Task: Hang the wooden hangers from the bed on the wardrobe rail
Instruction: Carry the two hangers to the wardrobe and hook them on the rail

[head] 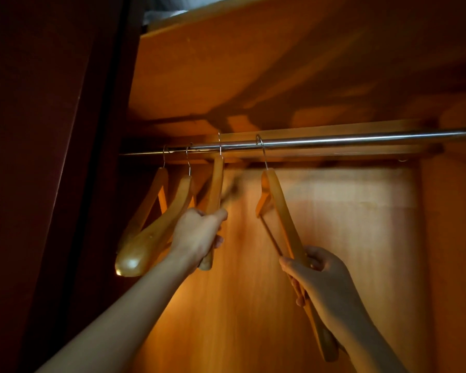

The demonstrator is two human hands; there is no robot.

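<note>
Interior of a wardrobe (334, 238) in smooth orange-brown veneer. A polished cylindrical metal rail (361, 140) carries glossy, curved wooden hangers on thin wire hooks. The two free hangers (156, 238) hang at its left end. The left hand (199, 232) is clenched round the third hanger (215, 184). The right hand (320, 275) clasps the fourth hanger (280, 205), well apart to the right. Both hooks are over the rail.

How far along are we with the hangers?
Two hangers hang free, leftmost on the rail. The left hand grips a third hanger, the right hand a fourth hanger, both hooks over the rail; only releasing remains. Bed out of view: remainder unknown.
</note>
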